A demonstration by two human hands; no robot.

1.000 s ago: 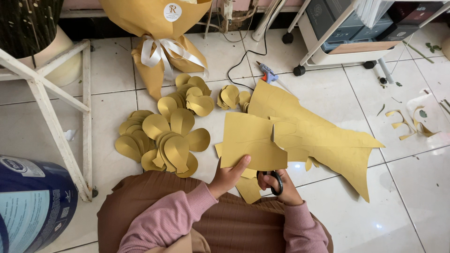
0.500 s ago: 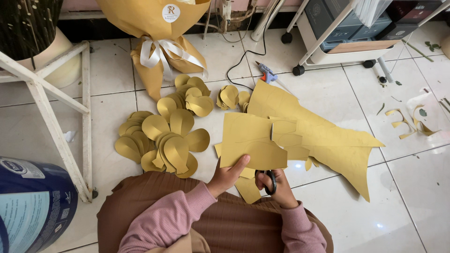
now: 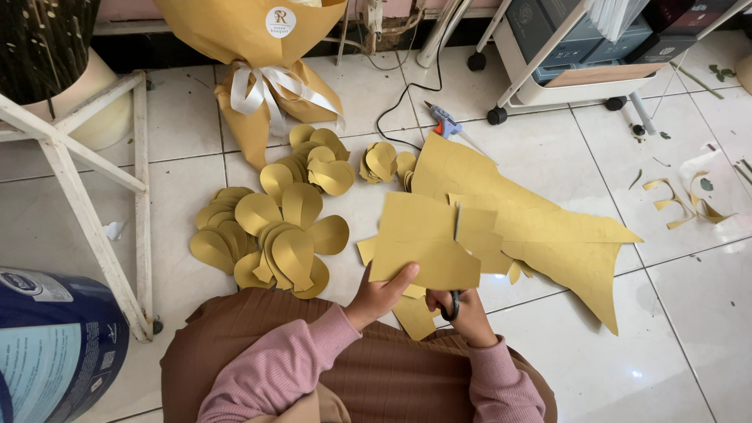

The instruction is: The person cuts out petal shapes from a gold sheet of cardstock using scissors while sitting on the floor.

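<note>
fingers of the left hand point(image 3: 381, 296) clamp the mustard paper sheet point(image 3: 423, 243) at lower centre, right hand point(image 3: 462, 313) closed in the scissors point(image 3: 453, 301); cutting cleanly likely means keeping the sheet taut.

Bare floor tiles point(image 3: 689, 329) to my right, open for reaching. Ahead, the large gold sheet point(image 3: 548, 235) covers the floor. Cut petals point(image 3: 274, 235) crowd the front left; beyond them a white stand leg point(image 3: 86, 211) and a blue pack point(image 3: 55, 345) block the left side.
</note>
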